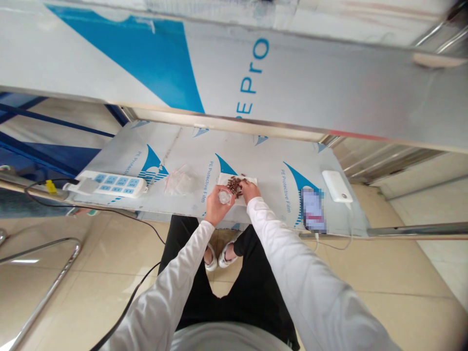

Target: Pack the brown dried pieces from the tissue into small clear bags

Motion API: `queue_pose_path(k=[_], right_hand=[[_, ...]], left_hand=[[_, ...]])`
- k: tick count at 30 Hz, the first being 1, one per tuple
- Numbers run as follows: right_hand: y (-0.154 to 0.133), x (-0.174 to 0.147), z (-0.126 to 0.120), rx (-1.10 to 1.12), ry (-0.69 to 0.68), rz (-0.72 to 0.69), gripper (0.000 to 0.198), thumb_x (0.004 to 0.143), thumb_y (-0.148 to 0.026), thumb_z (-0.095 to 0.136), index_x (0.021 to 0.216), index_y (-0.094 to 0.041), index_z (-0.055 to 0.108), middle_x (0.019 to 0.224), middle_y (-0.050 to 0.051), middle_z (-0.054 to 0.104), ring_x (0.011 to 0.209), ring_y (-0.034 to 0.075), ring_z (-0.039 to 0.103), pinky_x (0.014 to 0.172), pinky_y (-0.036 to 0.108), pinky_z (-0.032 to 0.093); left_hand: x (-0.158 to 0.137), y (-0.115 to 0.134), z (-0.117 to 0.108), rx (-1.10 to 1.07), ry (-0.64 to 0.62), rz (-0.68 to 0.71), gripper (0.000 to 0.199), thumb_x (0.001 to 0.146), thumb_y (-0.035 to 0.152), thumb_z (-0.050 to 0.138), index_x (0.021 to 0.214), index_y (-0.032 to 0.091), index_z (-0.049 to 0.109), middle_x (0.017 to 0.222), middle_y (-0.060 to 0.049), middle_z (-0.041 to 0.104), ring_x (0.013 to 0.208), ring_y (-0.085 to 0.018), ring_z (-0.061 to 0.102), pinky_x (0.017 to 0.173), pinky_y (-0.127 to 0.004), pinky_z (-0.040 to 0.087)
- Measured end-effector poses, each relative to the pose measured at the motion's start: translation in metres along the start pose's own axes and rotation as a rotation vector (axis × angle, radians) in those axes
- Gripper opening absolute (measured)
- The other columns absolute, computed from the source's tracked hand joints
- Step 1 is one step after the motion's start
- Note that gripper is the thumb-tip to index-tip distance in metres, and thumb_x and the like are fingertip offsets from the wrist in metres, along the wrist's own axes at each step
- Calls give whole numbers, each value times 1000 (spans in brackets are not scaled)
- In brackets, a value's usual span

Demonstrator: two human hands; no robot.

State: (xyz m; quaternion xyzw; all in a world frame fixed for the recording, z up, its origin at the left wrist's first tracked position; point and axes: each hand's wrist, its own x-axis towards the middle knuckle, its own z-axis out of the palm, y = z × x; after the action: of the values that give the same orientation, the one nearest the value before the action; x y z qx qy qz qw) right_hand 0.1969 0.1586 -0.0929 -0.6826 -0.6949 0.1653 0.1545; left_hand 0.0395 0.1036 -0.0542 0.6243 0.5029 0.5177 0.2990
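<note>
My left hand (pixel 215 205) is wrapped around a small clear plastic cup (pixel 224 196), tilted at the front edge of the shelf. Right beside it lies a heap of small dark-brown, capsule-like pieces (pixel 234 184) on a white sheet of paper (pixel 223 179). My right hand (pixel 250 191) reaches into the right side of this heap with fingers bent together. What its fingertips hold, if anything, is hidden. To the left of my left hand rests a crumpled clear plastic bag (pixel 181 180).
A white power strip (pixel 113 184) with a black cable lies at the left. On the right are a phone (pixel 313 209) and a white power bank (pixel 337 186) with a cable. An upper shelf (pixel 310 83) overhangs the film-covered lower shelf (pixel 252 151).
</note>
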Motion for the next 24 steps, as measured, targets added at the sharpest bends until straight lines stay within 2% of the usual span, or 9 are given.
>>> queue_pose_path(k=[2, 5, 8, 10, 13, 16, 20, 24], right_hand=[[0, 3, -5, 49, 34, 1, 19, 82, -7, 54, 86, -16, 71, 95, 9, 71, 92, 21, 65, 86, 34, 50], [-4, 1, -19, 144, 99, -6, 21, 76, -4, 56, 83, -16, 72, 89, 6, 74, 86, 20, 68, 85, 33, 52], [-21, -15, -36, 252, 171, -25, 19, 80, -12, 55, 93, -15, 70, 92, 7, 74, 84, 17, 69, 81, 30, 54], [-38, -33, -48, 413, 222, -75, 20, 84, -21, 55, 98, -16, 68, 96, 7, 73, 85, 17, 69, 78, 28, 55], [-63, -56, -63, 644, 239, -187, 16, 81, -25, 61, 94, -19, 69, 93, 5, 73, 81, 17, 70, 76, 28, 56], [-77, -64, -72, 532, 171, -266, 16, 79, -19, 63, 93, -21, 69, 90, 4, 74, 79, 18, 69, 77, 30, 54], [-80, -61, -81, 304, 87, -381, 19, 87, -21, 57, 102, -24, 67, 98, 4, 73, 92, 19, 67, 87, 34, 48], [-73, -58, -92, 202, 88, -455, 20, 83, -21, 64, 103, -24, 67, 88, 4, 75, 98, 22, 62, 91, 39, 41]], left_hand=[[-1, 0, 0, -13, 4, 7, 20, 72, 26, 67, 85, 20, 54, 81, -2, 66, 77, -16, 64, 75, -30, 49], [0, -2, 0, -21, 9, 16, 21, 72, 25, 67, 87, 19, 53, 83, -2, 67, 78, -16, 65, 75, -30, 49], [1, -3, 1, -20, 17, 20, 20, 71, 24, 67, 86, 19, 53, 82, -2, 67, 78, -16, 64, 76, -30, 49], [3, -2, 3, -17, 17, 20, 20, 71, 23, 66, 85, 19, 53, 81, -1, 66, 77, -16, 64, 75, -30, 49], [5, 1, 8, -25, -4, 20, 24, 67, 20, 67, 87, 20, 53, 79, -1, 65, 73, -15, 62, 69, -28, 48], [7, 6, 14, -39, -20, 14, 25, 65, 15, 65, 84, 21, 51, 75, 1, 63, 68, -15, 61, 63, -26, 47], [8, 10, 17, -43, -10, 5, 22, 68, 16, 62, 82, 22, 47, 73, 1, 60, 64, -14, 59, 61, -27, 45], [8, 14, 10, -80, -23, 4, 37, 62, 23, 72, 90, 22, 46, 77, 2, 57, 68, -14, 56, 64, -28, 47]])
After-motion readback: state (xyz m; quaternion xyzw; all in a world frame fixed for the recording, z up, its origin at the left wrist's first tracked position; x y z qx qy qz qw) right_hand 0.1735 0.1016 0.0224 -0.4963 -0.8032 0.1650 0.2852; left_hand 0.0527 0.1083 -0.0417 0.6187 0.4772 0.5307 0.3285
